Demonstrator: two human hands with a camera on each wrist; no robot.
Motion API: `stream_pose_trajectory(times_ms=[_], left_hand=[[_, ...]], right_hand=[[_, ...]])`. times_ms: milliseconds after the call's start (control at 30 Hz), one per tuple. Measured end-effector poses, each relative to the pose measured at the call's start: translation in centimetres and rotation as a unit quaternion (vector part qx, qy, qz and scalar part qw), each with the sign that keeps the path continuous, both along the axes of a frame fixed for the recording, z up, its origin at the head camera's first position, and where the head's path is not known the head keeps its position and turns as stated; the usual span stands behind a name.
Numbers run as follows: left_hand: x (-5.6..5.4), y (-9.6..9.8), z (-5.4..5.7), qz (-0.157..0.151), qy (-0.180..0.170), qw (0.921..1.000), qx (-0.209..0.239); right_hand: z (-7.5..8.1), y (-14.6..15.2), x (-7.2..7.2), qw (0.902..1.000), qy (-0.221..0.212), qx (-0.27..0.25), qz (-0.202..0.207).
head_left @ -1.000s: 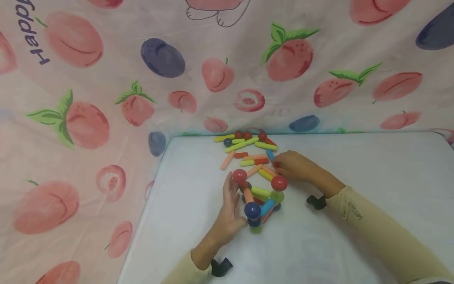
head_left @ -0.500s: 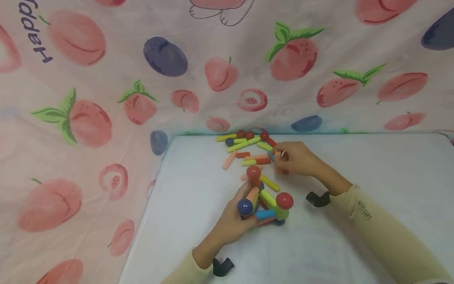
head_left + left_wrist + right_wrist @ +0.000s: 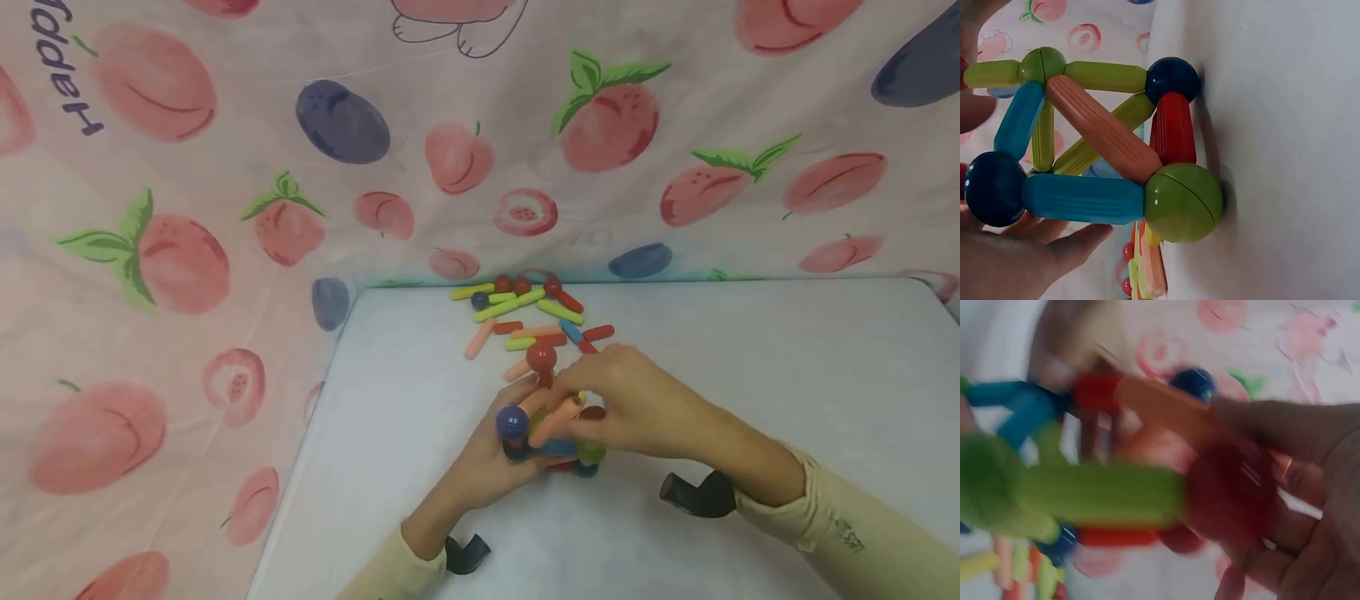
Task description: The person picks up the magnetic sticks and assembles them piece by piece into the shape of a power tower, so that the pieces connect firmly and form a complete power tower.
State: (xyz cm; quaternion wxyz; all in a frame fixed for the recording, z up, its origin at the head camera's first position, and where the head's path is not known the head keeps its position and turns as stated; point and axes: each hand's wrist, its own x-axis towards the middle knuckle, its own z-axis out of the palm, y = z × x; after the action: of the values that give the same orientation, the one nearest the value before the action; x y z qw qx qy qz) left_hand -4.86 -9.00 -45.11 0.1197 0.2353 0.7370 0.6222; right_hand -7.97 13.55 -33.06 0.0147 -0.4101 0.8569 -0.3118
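Note:
A frame of coloured magnetic rods and balls (image 3: 1100,128) stands on the white table between my hands. My left hand (image 3: 476,467) grips its left side, near the dark blue ball (image 3: 513,422); in the left wrist view the thumb lies along a blue rod (image 3: 1085,199). Over the frame's top, my right hand (image 3: 645,404) pinches a peach-coloured rod (image 3: 553,423) between thumb and fingers, slanting down toward the blue ball. A red ball (image 3: 541,357) tops the frame's far corner. A second red ball (image 3: 1229,490) sits close to the right fingers, blurred in the right wrist view.
Behind the frame lie several loose rods, among them a blue rod (image 3: 572,331), a red rod (image 3: 598,332) and a yellow-green rod (image 3: 560,312). Red balls (image 3: 552,287) lie at the table's back edge, against a fruit-print cloth (image 3: 450,108).
My right hand has come from the loose rods to above the frame, bringing a peach rod. My left hand has closed in on the frame, which has turned. A red rod now lies apart at the right.

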Motion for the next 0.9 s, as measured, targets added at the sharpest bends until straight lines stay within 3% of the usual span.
stream_pose_trajectory(times_ms=[167,300,400,567,900], left_hand=[[0.6,-0.4,-0.5,0.060,-0.018,0.9980,-0.008],[0.6,-0.7,-0.6,0.058,-0.003,0.9976,-0.038],[0.5,-0.9,-0.5,0.058,0.022,0.9967,-0.053],[0.5,-1.0,-0.6,0.062,0.020,0.9966,-0.052],[0.8,-1.1,-1.2,0.064,0.017,0.9974,-0.029]], right_hand=[[-1.8,-1.5,1.1,0.9983,0.004,0.052,-0.024],[-2.3,-1.4,1.4,0.9976,-0.011,0.064,-0.022],[-2.1,-0.5,1.3,0.9967,-0.051,0.062,-0.011],[-1.8,1.3,0.8,0.9921,-0.116,0.047,0.008],[-3.7,3.1,0.4,0.9915,-0.120,-0.002,0.049]])
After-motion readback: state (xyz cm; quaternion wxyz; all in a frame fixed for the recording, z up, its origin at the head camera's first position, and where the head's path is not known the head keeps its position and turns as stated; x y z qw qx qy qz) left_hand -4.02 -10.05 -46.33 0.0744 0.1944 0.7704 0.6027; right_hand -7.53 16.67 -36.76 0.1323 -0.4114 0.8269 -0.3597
